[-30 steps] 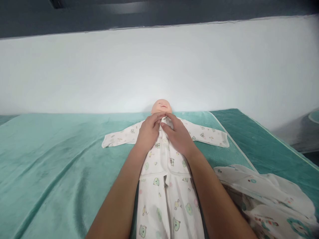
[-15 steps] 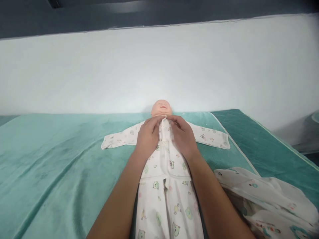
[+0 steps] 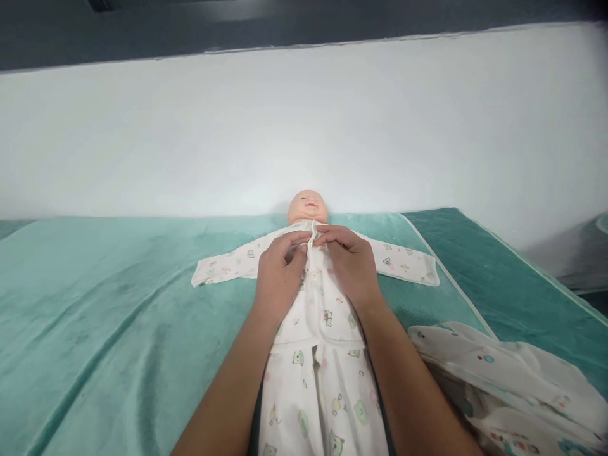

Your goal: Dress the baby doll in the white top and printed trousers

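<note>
A baby doll (image 3: 308, 206) lies on its back, dressed in a white printed baby jacket (image 3: 316, 310) with its sleeves spread to both sides. Printed trousers (image 3: 327, 399) of matching cloth cover the legs. On the chest, my left hand (image 3: 284, 266) pinches the left side of the jacket's front edge just below the neck. My right hand (image 3: 349, 263) pinches the same front opening from the other side, its fingertips close to the left ones. Whatever fastener lies between the fingertips is hidden. A small pale fastener shows on the front edge lower down.
A teal blanket (image 3: 118, 329) lies under the doll, with a darker green cloth (image 3: 513, 278) on the right. A crumpled white printed garment (image 3: 513, 380) sits beside my right forearm. Behind the doll's head rises a white wall (image 3: 304, 126).
Both hands have moved slightly down from the collar along the jacket's front edge. More of the collar shows under the doll's chin now.
</note>
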Demonstrator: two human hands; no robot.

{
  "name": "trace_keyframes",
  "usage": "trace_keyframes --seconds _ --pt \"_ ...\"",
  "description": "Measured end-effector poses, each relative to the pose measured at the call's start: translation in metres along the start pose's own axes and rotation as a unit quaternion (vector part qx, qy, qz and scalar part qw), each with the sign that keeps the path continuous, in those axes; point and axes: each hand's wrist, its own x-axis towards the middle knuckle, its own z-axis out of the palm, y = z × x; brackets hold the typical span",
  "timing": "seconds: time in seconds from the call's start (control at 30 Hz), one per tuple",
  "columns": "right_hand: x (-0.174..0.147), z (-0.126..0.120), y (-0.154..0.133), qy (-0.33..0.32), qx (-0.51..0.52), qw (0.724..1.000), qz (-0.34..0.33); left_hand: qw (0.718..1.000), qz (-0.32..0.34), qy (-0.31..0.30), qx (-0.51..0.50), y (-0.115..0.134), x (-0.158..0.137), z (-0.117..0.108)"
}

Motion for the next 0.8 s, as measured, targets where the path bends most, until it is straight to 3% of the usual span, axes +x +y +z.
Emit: trace_keyframes --seconds 0.37,0.8 --pt "-0.0005 -0.0002 -0.0037 -0.031 -0.031 0.999 0.009 0.997 -0.046 0.003 -0.059 -0.0005 0.0012 -0.0022" --pt "0.0012 0.0017 -0.0095 -0.086 -0.098 0.991 -0.011 0.995 -0.033 -0.006 -0.098 -0.0058 0.0036 -0.0038"
